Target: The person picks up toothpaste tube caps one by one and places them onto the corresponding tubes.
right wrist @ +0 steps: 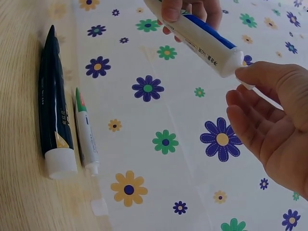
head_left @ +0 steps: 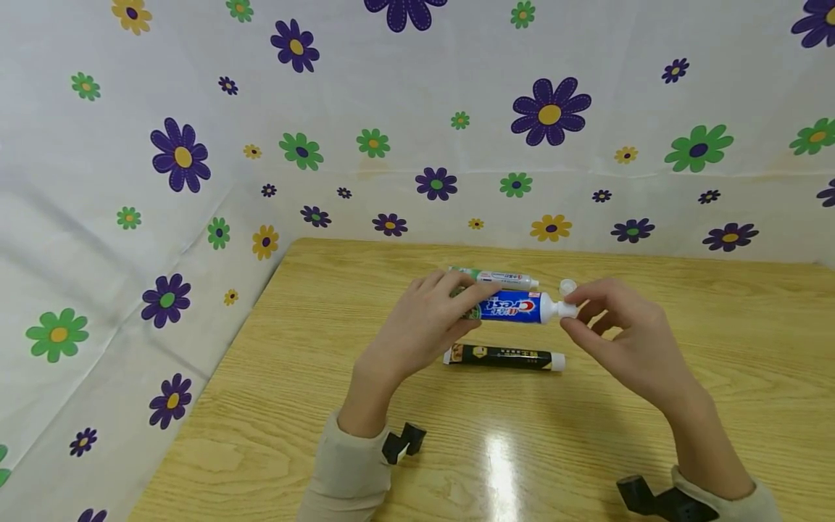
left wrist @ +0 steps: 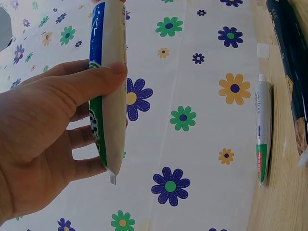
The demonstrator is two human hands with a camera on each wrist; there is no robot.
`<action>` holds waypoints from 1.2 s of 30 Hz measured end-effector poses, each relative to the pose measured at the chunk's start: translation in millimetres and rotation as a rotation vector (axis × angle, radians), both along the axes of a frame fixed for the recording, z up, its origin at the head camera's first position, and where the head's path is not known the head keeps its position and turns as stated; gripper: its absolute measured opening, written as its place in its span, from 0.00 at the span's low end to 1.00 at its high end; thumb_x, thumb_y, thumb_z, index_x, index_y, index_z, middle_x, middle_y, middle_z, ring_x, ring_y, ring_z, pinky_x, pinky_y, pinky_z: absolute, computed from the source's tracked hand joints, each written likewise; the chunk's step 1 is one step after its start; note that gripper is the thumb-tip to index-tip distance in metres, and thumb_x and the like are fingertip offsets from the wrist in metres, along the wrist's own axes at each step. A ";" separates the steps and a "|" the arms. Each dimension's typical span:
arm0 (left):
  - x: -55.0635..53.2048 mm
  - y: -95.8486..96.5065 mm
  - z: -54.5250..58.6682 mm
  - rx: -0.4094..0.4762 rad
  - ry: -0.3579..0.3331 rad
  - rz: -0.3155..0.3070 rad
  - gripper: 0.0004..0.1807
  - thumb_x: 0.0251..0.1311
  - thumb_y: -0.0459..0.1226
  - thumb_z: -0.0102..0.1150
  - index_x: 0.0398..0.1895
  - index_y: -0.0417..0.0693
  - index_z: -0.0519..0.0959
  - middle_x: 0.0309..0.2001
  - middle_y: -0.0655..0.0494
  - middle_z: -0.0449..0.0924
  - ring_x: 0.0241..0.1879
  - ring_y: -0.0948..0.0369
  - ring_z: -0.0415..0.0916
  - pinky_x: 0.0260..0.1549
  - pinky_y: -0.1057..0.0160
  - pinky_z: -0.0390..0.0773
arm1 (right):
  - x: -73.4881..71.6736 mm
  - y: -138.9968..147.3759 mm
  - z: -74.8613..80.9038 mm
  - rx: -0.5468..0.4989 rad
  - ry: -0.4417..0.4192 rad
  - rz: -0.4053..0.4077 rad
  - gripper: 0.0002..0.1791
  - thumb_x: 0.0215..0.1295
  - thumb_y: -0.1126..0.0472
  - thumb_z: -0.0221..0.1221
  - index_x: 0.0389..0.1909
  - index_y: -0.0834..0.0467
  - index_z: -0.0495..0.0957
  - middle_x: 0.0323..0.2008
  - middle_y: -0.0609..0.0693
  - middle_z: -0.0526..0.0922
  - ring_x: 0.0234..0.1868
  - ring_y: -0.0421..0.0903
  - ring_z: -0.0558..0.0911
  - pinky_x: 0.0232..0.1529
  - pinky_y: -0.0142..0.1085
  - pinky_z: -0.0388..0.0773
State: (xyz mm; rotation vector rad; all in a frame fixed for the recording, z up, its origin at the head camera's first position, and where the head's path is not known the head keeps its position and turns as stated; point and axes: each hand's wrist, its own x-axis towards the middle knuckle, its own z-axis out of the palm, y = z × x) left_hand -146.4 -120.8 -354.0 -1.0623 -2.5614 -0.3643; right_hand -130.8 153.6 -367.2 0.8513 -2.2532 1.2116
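Observation:
My left hand (head_left: 424,319) grips a blue, white and green Crest toothpaste tube (head_left: 512,307) round its rear part, holding it up above the table. Its white head points to the right. At that end, the thumb and forefinger of my right hand (head_left: 626,333) pinch the small white cap (head_left: 566,309). Fingers partly cover the cap in the right wrist view. Behind the Crest tube lies a slim white and green tube (right wrist: 86,139) with its narrow nozzle bare. A black toothpaste tube (head_left: 505,357) with a white cap lies nearer me.
A loose white cap (head_left: 568,287) sits on the wooden table (head_left: 293,348), just beyond my right fingertips in the head view. White cloth (head_left: 365,94) printed with flowers hangs behind the table and along its left side.

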 end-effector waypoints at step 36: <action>6.0 12.9 1.8 -0.139 0.106 0.074 0.27 0.66 0.39 0.64 0.68 0.62 0.71 0.54 0.52 0.76 0.56 0.49 0.74 0.52 0.47 0.77 | -0.2 4.0 -0.9 -0.002 -0.057 -0.006 0.19 0.50 0.81 0.68 0.43 0.64 0.79 0.28 0.46 0.81 0.23 0.36 0.78 0.25 0.22 0.75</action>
